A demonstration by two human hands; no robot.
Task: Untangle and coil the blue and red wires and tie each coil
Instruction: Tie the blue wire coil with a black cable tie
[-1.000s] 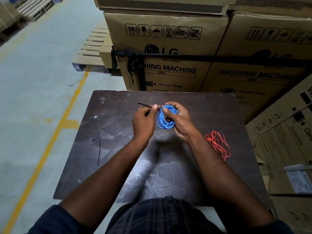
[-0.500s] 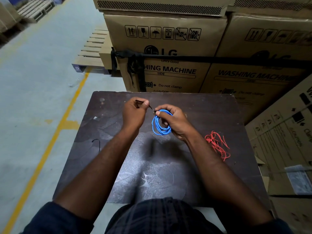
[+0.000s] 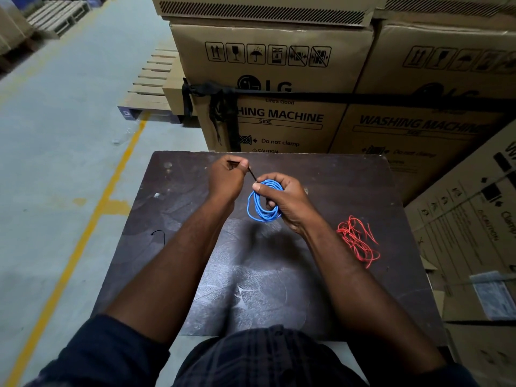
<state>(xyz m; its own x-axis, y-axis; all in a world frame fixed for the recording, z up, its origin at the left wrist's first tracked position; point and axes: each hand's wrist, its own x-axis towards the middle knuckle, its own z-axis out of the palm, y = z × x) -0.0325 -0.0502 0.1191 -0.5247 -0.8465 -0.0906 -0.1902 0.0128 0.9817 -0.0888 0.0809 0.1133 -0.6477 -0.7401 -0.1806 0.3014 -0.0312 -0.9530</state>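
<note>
1. The blue wire (image 3: 262, 203) is already wound into a small coil of several turns, held up just above the middle of the desk (image 3: 349, 177). It looks thin, light and springy: a coil like this will likely fan open if the pinch slackens, so it is best gripped across all the turns at one spot on the rim, not by a single strand.
2. A thin black tie (image 3: 252, 174) runs taut from the top of the coil up and to the left. It looks stiff enough to hold a bend, like a wire twist tie, though I cannot tell its material. It wants pulling along its length, held close to its end.
3. The right hand (image 3: 287, 203) has its fingers closed on the coil, thumb pressing the turns near the top where the tie meets them.
4. The left hand (image 3: 227, 178) has its fingers pinched narrow on the free end of the tie, apart from the coil.
5. The red wire (image 3: 358, 243) lies well to the right on the desk as a loose tangle, untouched. It looks equally light and limp; I judge it should be lifted by a free end and teased out, since tugging the mass would tighten it.
6. A second black tie (image 3: 160, 236) lies on the left part of the desk.
</note>
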